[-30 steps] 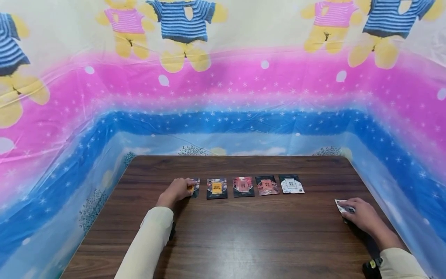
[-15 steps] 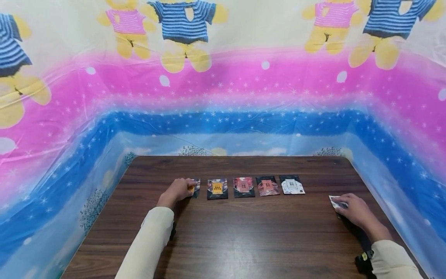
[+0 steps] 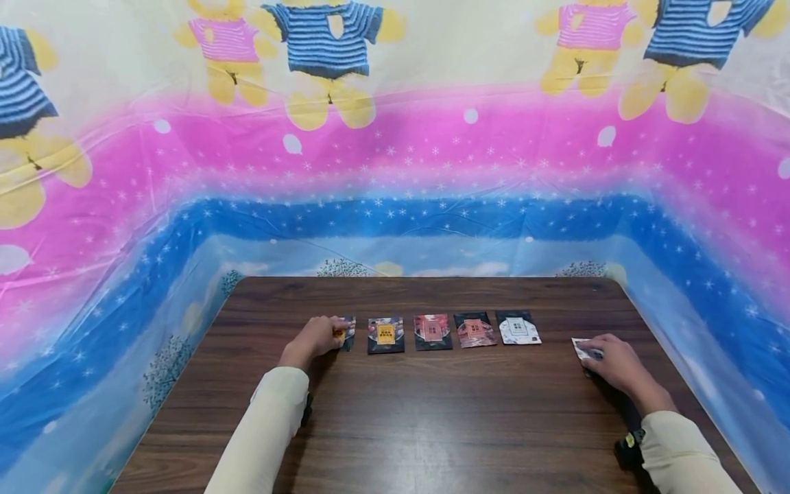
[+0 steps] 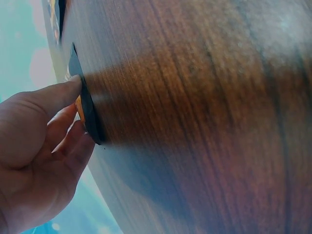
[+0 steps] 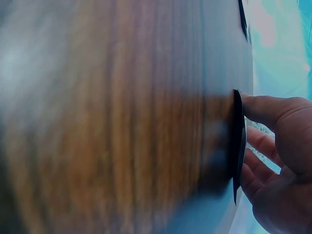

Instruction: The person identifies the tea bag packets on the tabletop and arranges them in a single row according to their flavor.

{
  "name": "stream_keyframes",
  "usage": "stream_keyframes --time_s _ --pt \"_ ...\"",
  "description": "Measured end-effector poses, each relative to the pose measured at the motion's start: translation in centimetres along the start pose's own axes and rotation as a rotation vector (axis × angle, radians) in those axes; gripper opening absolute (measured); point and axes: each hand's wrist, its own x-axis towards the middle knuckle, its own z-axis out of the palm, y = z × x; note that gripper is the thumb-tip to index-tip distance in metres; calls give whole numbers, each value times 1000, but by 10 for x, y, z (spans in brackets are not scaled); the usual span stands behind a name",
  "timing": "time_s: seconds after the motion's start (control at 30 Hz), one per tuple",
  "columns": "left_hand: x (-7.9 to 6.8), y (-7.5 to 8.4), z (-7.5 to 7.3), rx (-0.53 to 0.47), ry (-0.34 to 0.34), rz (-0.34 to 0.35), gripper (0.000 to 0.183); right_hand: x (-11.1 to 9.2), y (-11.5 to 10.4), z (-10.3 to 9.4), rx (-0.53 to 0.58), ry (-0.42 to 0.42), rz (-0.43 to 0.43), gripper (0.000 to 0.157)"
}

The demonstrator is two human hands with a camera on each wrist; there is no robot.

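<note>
At the left end of a row of flat printed sachets, my left hand [image 3: 317, 336] holds a dark sachet with an orange label [image 3: 347, 333] low at the table; the hand covers much of it. The left wrist view shows thumb and fingertips on this sachet's edges [image 4: 87, 109]. My right hand [image 3: 617, 360], to the right of the row, grips a white-and-black sachet [image 3: 579, 346] between thumb and fingers, partly hidden by them. Its dark edge [image 5: 237, 139] shows in the right wrist view. Nearest to it in the row is a white-labelled sachet [image 3: 518, 328].
Between the hands also lie a yellow-labelled sachet [image 3: 385, 335], a red-labelled sachet [image 3: 432, 332] and a pinkish sachet [image 3: 475, 329]. The brown wooden table [image 3: 420, 425] ends at a printed cloth [image 3: 395, 216] hanging around its back and sides.
My right hand has moved left and slightly toward the back with its sachet, nearing the row. The left hand and the sachets in the row have stayed in place.
</note>
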Motion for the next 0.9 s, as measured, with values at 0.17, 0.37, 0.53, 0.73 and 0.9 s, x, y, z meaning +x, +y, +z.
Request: stream_keyframes --time_s 0.17,0.37,0.53,0.73,0.9 --pt "1 -1 0 -13 6 -7 44 7 -4 3 7 0 5 36" --pt "1 0 0 2 1 -7 44 14 -12 4 30 0 3 35" --pt "1 0 1 17 -5 -3 44 21 -17 6 42 -14 2 35" --pt "1 0 0 6 0 0 44 32 -23 8 46 -17 1 35" --pt "2 -1 0 12 -4 -3 44 40 -27 11 41 -6 4 34"
